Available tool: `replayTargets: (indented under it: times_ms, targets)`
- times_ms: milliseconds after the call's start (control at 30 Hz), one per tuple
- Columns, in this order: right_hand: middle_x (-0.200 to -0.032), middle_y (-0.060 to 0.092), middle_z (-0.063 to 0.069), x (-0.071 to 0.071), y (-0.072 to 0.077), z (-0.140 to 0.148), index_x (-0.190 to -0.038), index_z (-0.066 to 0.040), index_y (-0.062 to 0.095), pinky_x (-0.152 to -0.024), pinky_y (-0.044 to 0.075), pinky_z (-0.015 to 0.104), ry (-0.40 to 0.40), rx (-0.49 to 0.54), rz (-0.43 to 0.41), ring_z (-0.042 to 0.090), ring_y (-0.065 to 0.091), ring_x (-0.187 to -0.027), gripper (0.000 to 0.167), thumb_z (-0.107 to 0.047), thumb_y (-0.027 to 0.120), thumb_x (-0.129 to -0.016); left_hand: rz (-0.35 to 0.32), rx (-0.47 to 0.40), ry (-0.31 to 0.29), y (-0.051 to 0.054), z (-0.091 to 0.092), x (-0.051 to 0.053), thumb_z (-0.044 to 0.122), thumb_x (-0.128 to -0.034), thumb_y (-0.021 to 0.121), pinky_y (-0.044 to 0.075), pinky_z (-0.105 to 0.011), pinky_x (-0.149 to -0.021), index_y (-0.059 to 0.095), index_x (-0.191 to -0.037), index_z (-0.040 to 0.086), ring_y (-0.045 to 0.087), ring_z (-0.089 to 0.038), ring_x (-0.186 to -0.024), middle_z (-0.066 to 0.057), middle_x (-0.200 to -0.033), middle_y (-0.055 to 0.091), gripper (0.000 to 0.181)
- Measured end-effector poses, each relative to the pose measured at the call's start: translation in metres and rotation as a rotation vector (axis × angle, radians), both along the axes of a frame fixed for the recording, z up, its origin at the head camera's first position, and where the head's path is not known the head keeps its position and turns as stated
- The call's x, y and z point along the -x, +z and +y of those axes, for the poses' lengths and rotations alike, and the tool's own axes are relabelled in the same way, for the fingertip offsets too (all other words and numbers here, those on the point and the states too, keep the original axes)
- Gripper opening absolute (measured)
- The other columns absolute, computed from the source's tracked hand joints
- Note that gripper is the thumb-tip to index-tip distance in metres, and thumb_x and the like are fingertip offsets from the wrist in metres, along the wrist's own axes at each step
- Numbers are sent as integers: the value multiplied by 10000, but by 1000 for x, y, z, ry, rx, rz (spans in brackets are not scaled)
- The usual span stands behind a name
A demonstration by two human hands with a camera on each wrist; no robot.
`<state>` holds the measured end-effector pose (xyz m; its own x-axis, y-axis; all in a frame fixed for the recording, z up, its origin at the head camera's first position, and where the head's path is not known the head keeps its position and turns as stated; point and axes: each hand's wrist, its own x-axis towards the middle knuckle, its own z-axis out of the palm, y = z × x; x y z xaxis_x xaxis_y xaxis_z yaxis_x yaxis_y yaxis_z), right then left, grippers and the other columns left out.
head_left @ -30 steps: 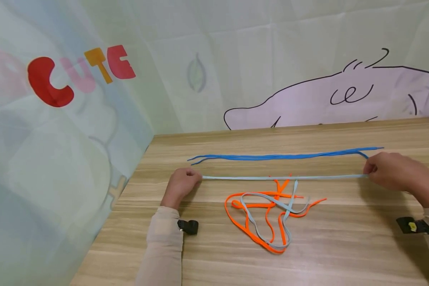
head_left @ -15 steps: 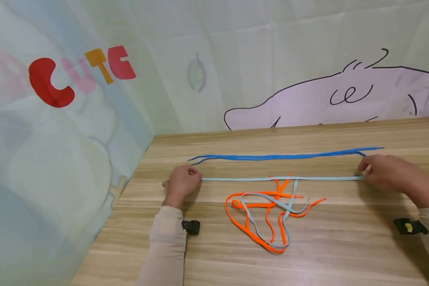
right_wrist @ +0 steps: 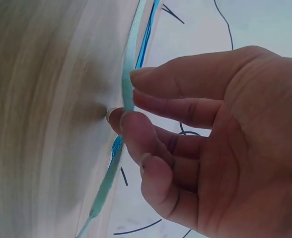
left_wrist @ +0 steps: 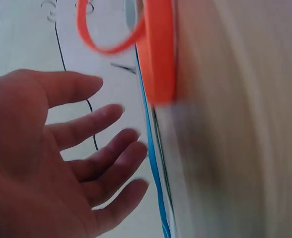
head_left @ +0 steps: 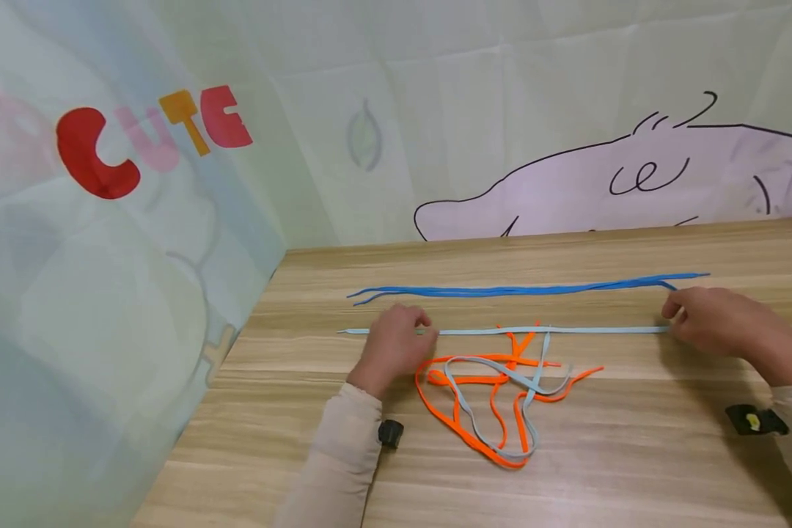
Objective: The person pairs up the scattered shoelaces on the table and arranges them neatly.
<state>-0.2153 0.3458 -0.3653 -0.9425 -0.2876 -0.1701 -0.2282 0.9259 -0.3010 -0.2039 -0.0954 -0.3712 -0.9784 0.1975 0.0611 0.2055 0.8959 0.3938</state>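
Observation:
A pale mint lace (head_left: 594,330) lies almost straight across the wooden table. My left hand (head_left: 396,345) is over its left part, fingers loosely spread and holding nothing; the left wrist view shows that hand (left_wrist: 61,148) open-palmed. At the lace's right end is my right hand (head_left: 732,323). In the right wrist view, fingertips of this hand (right_wrist: 235,114) touch the mint lace (right_wrist: 128,59), with thumb and index finger not visibly pinching it. Nearer the body, an orange lace (head_left: 465,434) and a grey-blue lace (head_left: 478,431) lie tangled in loops.
Blue laces (head_left: 501,291) lie side by side behind the mint one, their right part close to my right hand. The table (head_left: 607,477) meets a printed cloth backdrop (head_left: 383,183) at its back and left edges.
My left hand has let go of the mint lace's left end and moved right along it, uncovering the tip. The right hand has loosened its pinch and shifted slightly left; the lace lies lower.

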Motion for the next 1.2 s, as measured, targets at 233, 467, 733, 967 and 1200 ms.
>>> replayTargets:
  times_ms: [233, 467, 733, 967, 1200]
  targets:
    - [-983, 677, 219, 1, -2, -1, -1083, 79, 658, -684, 526, 489, -16, 5, -2, 282, 644, -813, 308, -162, 683, -893, -148, -44, -199, 2, 27, -12, 282, -961, 662, 504, -332, -828, 723, -1085, 115, 578, -159, -918, 12, -1006, 659, 217]
    - [-973, 683, 221, 1, -1, -3, -1099, 95, 637, -678, 529, 468, -18, 19, -29, 260, 650, -801, 369, -218, 687, -910, -194, -52, -279, -2, 38, -16, 265, -938, 707, 502, -275, -792, 726, -1079, 122, 576, -104, -869, 62, -955, 653, 201]
    - [-968, 694, 212, 2, -4, -6, -1124, 96, 622, -673, 533, 469, -22, 42, -24, 274, 663, -808, 410, -254, 681, -918, -230, -20, -392, -4, 52, -25, 241, -888, 763, 465, -205, -705, 712, -1059, 156, 553, -55, -782, 112, -863, 621, 198]
    - [-959, 693, 206, 1, -5, -7, -1121, 93, 625, -666, 532, 466, -29, 41, -17, 273, 660, -806, 415, -262, 686, -915, -220, 103, -488, -2, 69, -37, 233, -884, 771, 432, -181, -623, 728, -1079, 177, 510, -39, -749, 129, -793, 561, 207]
    - [-950, 698, 197, -2, -4, -12, -1117, 90, 630, -686, 530, 482, -5, 31, 14, 278, 665, -811, 395, -255, 676, -931, -214, 172, -529, -3, 74, -44, 169, -887, 757, 421, -173, -647, 731, -984, 252, 494, -20, -746, 143, -809, 543, 130]
